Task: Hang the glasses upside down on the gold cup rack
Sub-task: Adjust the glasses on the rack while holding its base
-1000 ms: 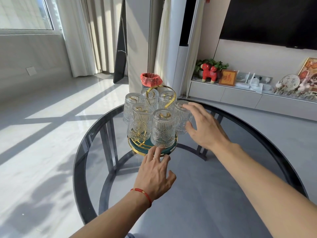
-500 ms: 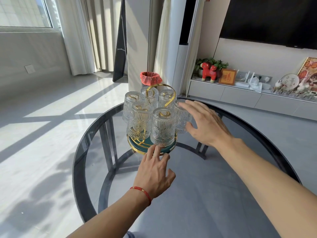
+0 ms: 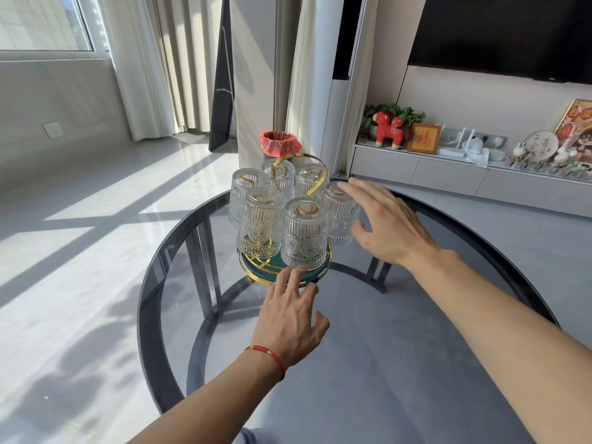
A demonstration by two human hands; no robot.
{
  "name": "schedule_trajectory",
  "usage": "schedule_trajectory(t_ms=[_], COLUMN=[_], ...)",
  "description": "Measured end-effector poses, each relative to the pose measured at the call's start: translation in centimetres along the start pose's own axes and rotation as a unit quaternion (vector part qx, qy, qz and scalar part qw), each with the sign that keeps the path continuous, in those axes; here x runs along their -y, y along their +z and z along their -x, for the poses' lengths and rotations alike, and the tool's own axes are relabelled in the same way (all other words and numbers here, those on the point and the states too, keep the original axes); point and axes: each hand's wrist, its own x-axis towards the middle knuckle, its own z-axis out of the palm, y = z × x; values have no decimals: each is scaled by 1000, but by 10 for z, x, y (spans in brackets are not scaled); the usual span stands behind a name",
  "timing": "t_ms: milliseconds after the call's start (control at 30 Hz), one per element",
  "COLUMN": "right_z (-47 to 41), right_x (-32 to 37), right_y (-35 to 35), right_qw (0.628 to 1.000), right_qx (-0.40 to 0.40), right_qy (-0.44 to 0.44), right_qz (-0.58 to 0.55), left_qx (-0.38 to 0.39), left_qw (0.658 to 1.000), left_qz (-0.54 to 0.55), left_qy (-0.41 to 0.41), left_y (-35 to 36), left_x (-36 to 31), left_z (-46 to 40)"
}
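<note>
The gold cup rack (image 3: 315, 187) with its green round base (image 3: 266, 273) stands on the far half of the round glass table (image 3: 384, 347). Several ribbed clear glasses hang upside down on it, among them a front glass (image 3: 306, 233), a front-left glass (image 3: 261, 227) and a right glass (image 3: 340, 216). My left hand (image 3: 290, 318) lies flat, fingertips touching the base's front rim. My right hand (image 3: 389, 224) is spread beside the right glass, fingers over its top, holding nothing.
The table's dark rim (image 3: 150, 283) curves around the left side, with its metal frame showing through the glass. Behind the rack stands a bin with a red liner (image 3: 278, 145). A low white cabinet (image 3: 448, 174) with ornaments runs along the right wall.
My right hand has drawn slightly back from the right glass, its fingers spreading. The left hand stays at the base. The view has shifted a little.
</note>
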Motion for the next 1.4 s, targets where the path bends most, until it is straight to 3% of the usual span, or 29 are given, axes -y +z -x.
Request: schedule_trajectory(t_ms=[200,433,567,967,1400], right_z=[-30,-98,-114,-115,-121], right_x=[5,12,9,9,12], right_y=[-16,-19,-11,-8,-9], right_qw=[988,923,922,943,936], right_qx=[-14,84,127,111,103], right_qy=[75,130,159,163,135], right_qz=[-137,-354,-329,-269,-308], left_qx=[5,-11,-6,13,-3], left_qw=[1000,1000,1000,1000,1000], left_qz=[1,5,-2,-12,-3], left_qy=[-3,0,1,-4,2], left_y=[1,2,2,1,3], left_x=[-2,1,1,1,3], left_z=[1,2,0,1,0])
